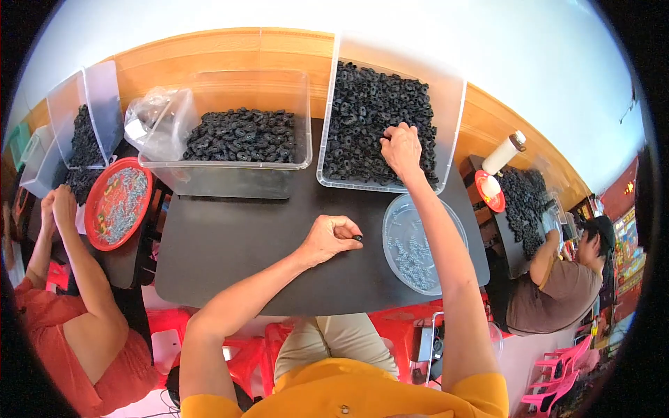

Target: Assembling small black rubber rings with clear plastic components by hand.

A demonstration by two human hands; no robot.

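Observation:
Over the dark table, my left hand [330,240] pinches a small black plastic piece [357,237] between thumb and forefinger. My right hand [402,149] reaches into the large clear bin [451,150] at the back, its fingers bent down into a heap of small black ring-like plastic parts [369,104]. What those fingertips grip, if anything, is hidden. Under my right forearm sits a round clear tray [390,262] with many tiny silvery pieces [414,261], like small springs. A second clear bin [230,165], left of the large one, holds black assembled-looking plastic pieces [240,136].
A crumpled clear plastic bag [159,118] lies over the second bin's left end. At left, a person's hands [61,205] work beside a red tray [120,238] of silvery pieces. Another person [561,285] sits at right by a black heap [524,209] and a pale bottle [503,153].

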